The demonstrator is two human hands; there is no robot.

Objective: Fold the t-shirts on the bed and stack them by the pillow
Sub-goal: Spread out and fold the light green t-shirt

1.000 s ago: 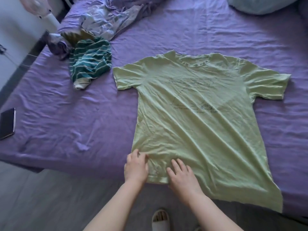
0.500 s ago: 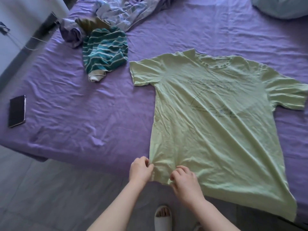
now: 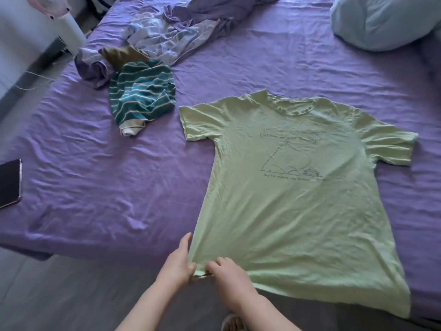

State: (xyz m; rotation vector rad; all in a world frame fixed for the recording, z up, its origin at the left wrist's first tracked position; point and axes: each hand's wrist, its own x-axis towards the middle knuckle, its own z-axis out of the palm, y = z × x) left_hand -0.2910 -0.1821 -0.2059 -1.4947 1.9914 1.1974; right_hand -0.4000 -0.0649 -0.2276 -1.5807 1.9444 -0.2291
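Observation:
A light green t-shirt [image 3: 291, 194] lies spread flat on the purple bed [image 3: 95, 182], collar away from me, its hem hanging over the near edge. My left hand [image 3: 177, 263] pinches the hem's left corner. My right hand [image 3: 229, 274] grips the hem just beside it. A crumpled teal striped t-shirt [image 3: 140, 94] lies at the upper left of the bed, with an olive garment [image 3: 121, 56] behind it. The pale blue pillow [image 3: 384, 20] sits at the top right corner.
A bunched lilac sheet [image 3: 176, 29] lies at the far side of the bed. A black phone [image 3: 9, 182] rests near the left edge. A white fan stand [image 3: 69, 32] and a cable are on the floor at the left.
Both hands went from lying flat on the hem to pinching its left corner. The hem is drawn toward me over the bed edge.

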